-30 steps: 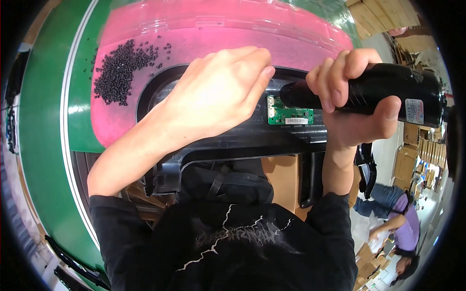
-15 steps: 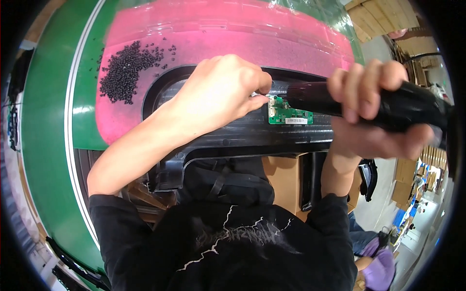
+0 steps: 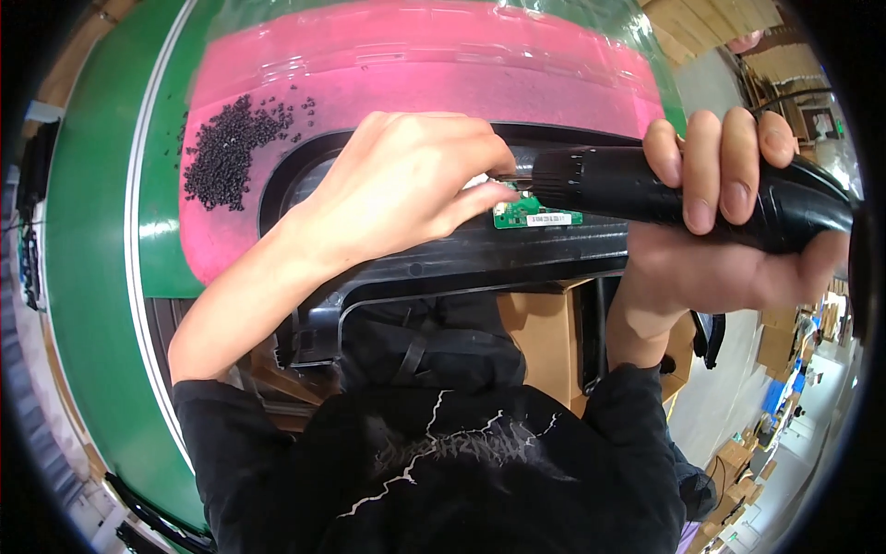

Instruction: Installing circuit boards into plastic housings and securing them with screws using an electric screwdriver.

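My right hand (image 3: 715, 208) is wrapped round a black electric screwdriver (image 3: 609, 183), held nearly level with its bit toward the left. My left hand (image 3: 415, 175) has thumb and index finger pinched at the tip of the bit; whatever lies between them is hidden. Just below the tip is a green circuit board (image 3: 512, 219) with a white label, partly covered by the screwdriver and my fingers. The board lies in a long black plastic housing (image 3: 461, 261) with a raised rim.
A heap of small black screws (image 3: 221, 157) lies on a pink mat (image 3: 415, 92) at the far left. Clear plastic sheeting (image 3: 591, 37) covers its far part. The green tabletop (image 3: 92, 231) extends left. An open cardboard box (image 3: 540, 337) stands below the housing.
The screwdriver has shifted slightly left, and its bit now meets my left fingertips. Board, housing and screws appear a little further left and the board slightly higher in the picture.
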A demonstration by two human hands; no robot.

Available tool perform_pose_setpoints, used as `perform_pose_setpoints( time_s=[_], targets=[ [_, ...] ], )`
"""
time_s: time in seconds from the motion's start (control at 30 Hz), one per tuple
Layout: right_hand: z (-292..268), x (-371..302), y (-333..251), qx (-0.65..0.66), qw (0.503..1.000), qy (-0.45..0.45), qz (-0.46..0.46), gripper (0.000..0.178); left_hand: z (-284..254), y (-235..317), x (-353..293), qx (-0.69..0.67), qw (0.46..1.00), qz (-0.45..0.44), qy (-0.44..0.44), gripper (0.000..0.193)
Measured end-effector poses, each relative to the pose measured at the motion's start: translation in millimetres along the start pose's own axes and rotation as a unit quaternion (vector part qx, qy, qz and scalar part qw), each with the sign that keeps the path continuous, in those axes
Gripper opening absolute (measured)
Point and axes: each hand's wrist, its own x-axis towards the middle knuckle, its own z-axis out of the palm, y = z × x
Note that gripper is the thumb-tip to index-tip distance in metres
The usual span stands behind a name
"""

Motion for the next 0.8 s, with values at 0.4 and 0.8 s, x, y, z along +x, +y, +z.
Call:
perform_pose_setpoints(
  time_s=[0.4, 0.8],
  targets=[
    [-30, -17, 12, -0.111, 0.984, -0.140, 0.009, 0.064, 1, 0, 0, 0.033, 0.997, 0.032, 0.065, 0.014],
    [-13, -27, 27, -0.182, 0.977, -0.085, 0.074, 0.058, -1, 2, 1, 0.009, 0.998, -0.055, 0.043, 0.010]
  ],
)
